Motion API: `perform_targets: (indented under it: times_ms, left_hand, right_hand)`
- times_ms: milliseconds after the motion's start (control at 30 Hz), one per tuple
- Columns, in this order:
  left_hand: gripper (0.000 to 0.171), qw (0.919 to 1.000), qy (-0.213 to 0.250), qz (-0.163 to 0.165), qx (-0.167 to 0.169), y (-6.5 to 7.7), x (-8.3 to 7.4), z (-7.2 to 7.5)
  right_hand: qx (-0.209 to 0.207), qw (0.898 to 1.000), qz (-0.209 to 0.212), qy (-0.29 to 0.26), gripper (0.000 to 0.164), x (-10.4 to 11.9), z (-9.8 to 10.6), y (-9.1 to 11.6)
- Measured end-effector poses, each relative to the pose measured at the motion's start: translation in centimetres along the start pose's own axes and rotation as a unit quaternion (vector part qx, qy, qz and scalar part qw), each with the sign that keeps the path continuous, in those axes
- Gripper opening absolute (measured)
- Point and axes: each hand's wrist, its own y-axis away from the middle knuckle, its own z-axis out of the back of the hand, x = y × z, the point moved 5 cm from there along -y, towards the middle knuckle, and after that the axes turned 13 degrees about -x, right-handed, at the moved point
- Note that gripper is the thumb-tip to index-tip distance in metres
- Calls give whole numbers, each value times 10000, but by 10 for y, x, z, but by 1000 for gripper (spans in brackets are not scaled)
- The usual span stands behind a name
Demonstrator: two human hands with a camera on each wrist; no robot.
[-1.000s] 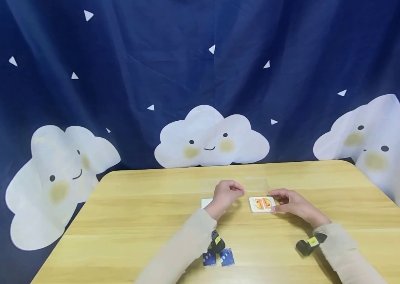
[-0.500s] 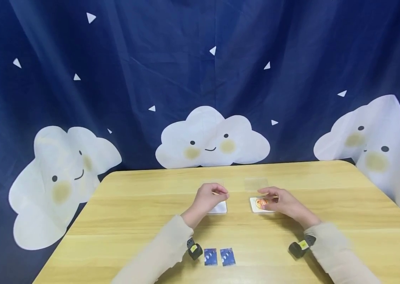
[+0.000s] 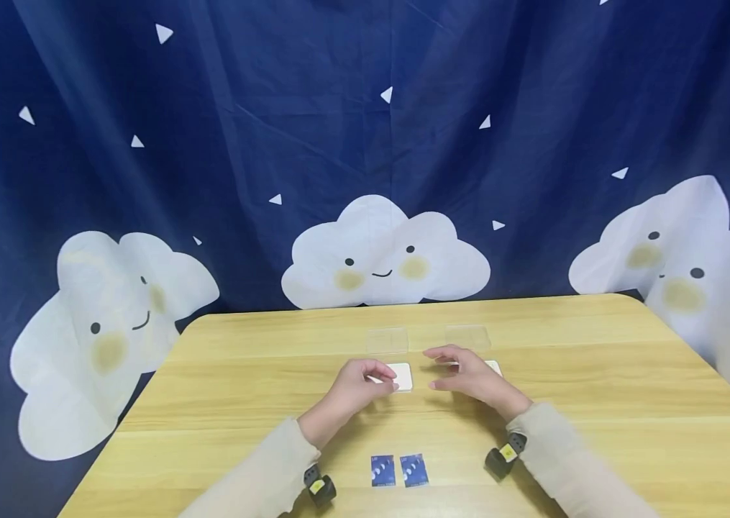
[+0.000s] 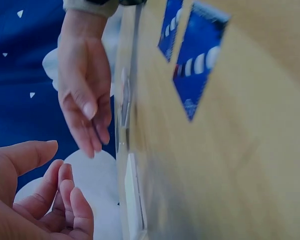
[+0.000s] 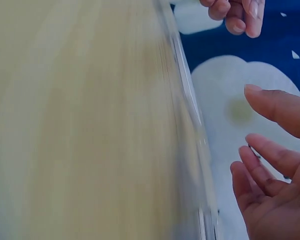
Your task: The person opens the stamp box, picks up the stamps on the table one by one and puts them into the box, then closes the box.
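Wood tabletop (image 3: 242,403); our L hand (image 3: 353,388) grips nothing, fingers loosely bent, white piece (image 3: 403,377) nr its fingertips; R hand (image 3: 476,378) likewise, 2nd piece (image 3: 495,367) part-hidden by its knuckles. Low fingers cld knock either askew.

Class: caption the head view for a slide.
Left hand and right hand hover by white cards, beyond two blue cards.

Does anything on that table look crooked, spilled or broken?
Nothing looks spilled or broken. One small thing: in the head view, the right blue card is turned slightly askew next to the straighter left blue card. The white piece by the left hand lies flat.
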Motion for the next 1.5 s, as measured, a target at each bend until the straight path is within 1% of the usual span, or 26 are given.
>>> perform_targets:
  times_ms: [200, 267, 367, 600, 800, 933, 1200, 1500]
  left_hand:
    - [22, 9995, 139, -104, 247, 17, 3, 10]
    - [23, 9990, 229, -87, 361, 23, 4, 12]
    - [26, 9984, 292, 24, 487, 30, 8, 14]
    - [30, 9956, 440, 354, 742, 46, 16, 14]
    - [29, 9934, 505, 524, 885, 59, 21, 14]
    - [28, 9933, 454, 537, 922, 64, 25, 14]
    - [33, 9908, 454, 522, 1162, 70, 26, 14]
    - [36, 9908, 64, 472, 1264, 72, 29, 17]
  right_hand:
    - [-51, 9996, -290, -34, 55, 3, -23, -10]
    - [-63, 9994, -332, -59, 55, 3, -29, -13]
    - [-91, 9991, -410, -51, 56, 0, -36, -15]
    - [-153, 9972, -729, -19, 56, -7, -41, -16]
    - [-74, 9965, -802, -218, 58, -7, -42, -17]
    - [-39, 9965, -798, -247, 59, -8, -43, -18]
    - [-49, 9964, -837, -146, 60, -11, -43, -18]
    - [50, 9963, -848, -91, 60, -13, -44, -18]
